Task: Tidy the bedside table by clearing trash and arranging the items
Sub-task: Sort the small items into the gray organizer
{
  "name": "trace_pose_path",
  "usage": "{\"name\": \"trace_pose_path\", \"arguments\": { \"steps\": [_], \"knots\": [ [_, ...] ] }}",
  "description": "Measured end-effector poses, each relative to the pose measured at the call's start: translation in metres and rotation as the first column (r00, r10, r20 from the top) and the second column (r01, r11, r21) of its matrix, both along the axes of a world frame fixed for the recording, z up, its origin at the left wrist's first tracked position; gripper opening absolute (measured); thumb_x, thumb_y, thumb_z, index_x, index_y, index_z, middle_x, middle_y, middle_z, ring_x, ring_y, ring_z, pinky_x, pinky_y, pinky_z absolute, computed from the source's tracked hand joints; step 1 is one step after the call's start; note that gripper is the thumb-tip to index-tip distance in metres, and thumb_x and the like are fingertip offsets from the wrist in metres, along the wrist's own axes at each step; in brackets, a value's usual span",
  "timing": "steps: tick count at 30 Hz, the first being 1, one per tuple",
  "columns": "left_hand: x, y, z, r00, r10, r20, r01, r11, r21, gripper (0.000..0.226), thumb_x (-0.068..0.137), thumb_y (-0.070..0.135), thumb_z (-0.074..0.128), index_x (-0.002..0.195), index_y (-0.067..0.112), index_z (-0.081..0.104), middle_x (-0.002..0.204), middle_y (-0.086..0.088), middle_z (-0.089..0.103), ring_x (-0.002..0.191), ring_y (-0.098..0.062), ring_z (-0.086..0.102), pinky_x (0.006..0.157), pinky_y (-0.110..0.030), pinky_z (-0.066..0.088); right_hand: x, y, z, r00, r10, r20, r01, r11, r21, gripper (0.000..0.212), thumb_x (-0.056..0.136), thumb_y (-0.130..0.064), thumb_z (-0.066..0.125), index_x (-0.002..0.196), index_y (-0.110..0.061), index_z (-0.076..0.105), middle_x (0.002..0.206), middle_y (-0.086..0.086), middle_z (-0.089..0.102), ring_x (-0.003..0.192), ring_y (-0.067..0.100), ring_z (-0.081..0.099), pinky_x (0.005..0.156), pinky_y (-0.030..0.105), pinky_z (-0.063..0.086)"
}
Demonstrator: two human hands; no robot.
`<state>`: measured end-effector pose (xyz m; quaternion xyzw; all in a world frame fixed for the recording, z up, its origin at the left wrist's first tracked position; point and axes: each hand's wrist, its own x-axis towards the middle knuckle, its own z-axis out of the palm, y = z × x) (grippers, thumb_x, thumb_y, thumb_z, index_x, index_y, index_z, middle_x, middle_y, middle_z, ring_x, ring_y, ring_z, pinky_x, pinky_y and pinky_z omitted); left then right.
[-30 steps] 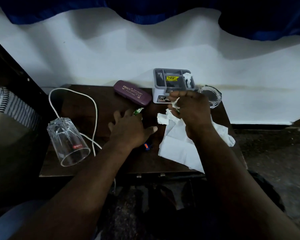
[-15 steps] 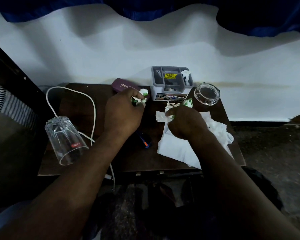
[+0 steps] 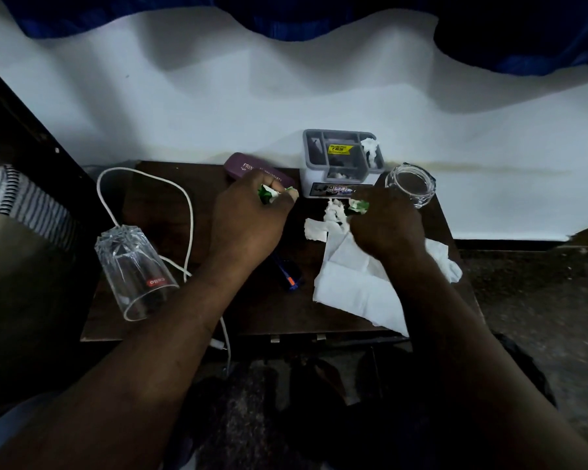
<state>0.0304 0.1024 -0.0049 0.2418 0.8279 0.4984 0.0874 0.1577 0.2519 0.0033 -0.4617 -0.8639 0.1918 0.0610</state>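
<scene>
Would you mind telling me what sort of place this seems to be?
Most likely a bedroom corner: a small wooden bedside table against a white wall, striped bedding at its left, and night-stand clutter such as a spectacle case, a charger cable and a drinking glass lying on its side.

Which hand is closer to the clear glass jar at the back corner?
The right hand: it sits just beside the glass jar, gripping a green wrapper. The left hand is farther off, past the grey organizer.
</scene>
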Motion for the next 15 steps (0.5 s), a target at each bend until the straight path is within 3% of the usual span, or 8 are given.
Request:
{"name": "trace_pose_path", "arguments": {
  "steps": [3, 6, 9, 12, 14, 15],
  "knots": [
    [0.001, 0.0, 0.0, 1.0, -0.001, 0.001, 0.001, 1.0, -0.006, 0.011, 0.088, 0.033, 0.073, 0.087, 0.024, 0.068, 0.079, 0.009, 0.068, 0.074, 0.002, 0.06, 0.061, -0.012, 0.041, 0.01, 0.009, 0.001, 0.997, -0.011, 0.077, 0.012, 1.0, -0.01, 0.047, 0.087, -0.019, 0.064, 0.132, -0.031, 0.068, 0.137, 0.006, 0.067, 0.125, 0.033, 0.063, 0.101, 0.037, 0.049],
    [0.005, 0.001, -0.002, 0.998, -0.05, 0.034, 0.051, 0.999, -0.02, 0.006, 0.09, 0.026, 0.071, 0.095, 0.025, 0.068, 0.086, 0.006, 0.072, 0.074, -0.008, 0.067, 0.073, -0.031, 0.055, 0.011, 0.004, -0.002, 0.988, 0.029, 0.153, -0.014, 0.995, -0.1, 0.057, 0.084, -0.012, 0.059, 0.137, -0.034, 0.066, 0.148, 0.007, 0.059, 0.133, 0.031, 0.057, 0.108, 0.037, 0.046],
    [0.015, 0.005, -0.003, 0.986, -0.156, 0.051, 0.158, 0.987, -0.026, 0.022, 0.093, 0.021, 0.071, 0.113, 0.03, 0.069, 0.105, 0.005, 0.075, 0.084, -0.014, 0.073, 0.082, -0.035, 0.059, 0.003, -0.002, -0.008, 0.983, 0.042, 0.179, -0.022, 0.994, -0.111, 0.053, 0.083, -0.009, 0.059, 0.132, -0.025, 0.069, 0.145, 0.012, 0.059, 0.131, 0.033, 0.058, 0.104, 0.038, 0.048],
    [0.025, 0.007, -0.007, 0.967, -0.25, 0.048, 0.252, 0.966, -0.058, 0.03, 0.096, 0.012, 0.065, 0.117, 0.032, 0.073, 0.112, 0.006, 0.076, 0.087, -0.01, 0.073, 0.083, -0.03, 0.059, -0.001, -0.006, -0.013, 0.98, 0.011, 0.198, 0.015, 0.992, -0.126, 0.025, 0.081, -0.009, 0.06, 0.104, -0.008, 0.07, 0.127, 0.019, 0.067, 0.117, 0.039, 0.064, 0.083, 0.035, 0.047],
    [0.026, 0.006, -0.007, 0.957, -0.282, 0.068, 0.287, 0.956, -0.068, 0.034, 0.092, 0.005, 0.059, 0.109, 0.029, 0.077, 0.105, 0.007, 0.078, 0.086, -0.009, 0.073, 0.081, -0.032, 0.06, -0.001, -0.005, -0.014, 0.984, 0.0, 0.18, 0.025, 0.99, -0.136, 0.002, 0.08, -0.008, 0.061, 0.081, -0.01, 0.06, 0.117, 0.021, 0.069, 0.11, 0.04, 0.066, 0.076, 0.032, 0.043],
    [0.026, 0.005, -0.006, 0.953, -0.291, 0.084, 0.296, 0.953, -0.06, 0.036, 0.088, 0.004, 0.055, 0.104, 0.027, 0.078, 0.1, 0.007, 0.078, 0.084, -0.009, 0.073, 0.08, -0.032, 0.06, 0.0, -0.004, -0.015, 0.987, -0.01, 0.161, 0.031, 0.991, -0.129, 0.005, 0.08, -0.009, 0.062, 0.079, -0.011, 0.058, 0.114, 0.02, 0.07, 0.108, 0.04, 0.066, 0.075, 0.032, 0.042]
  ]
}}
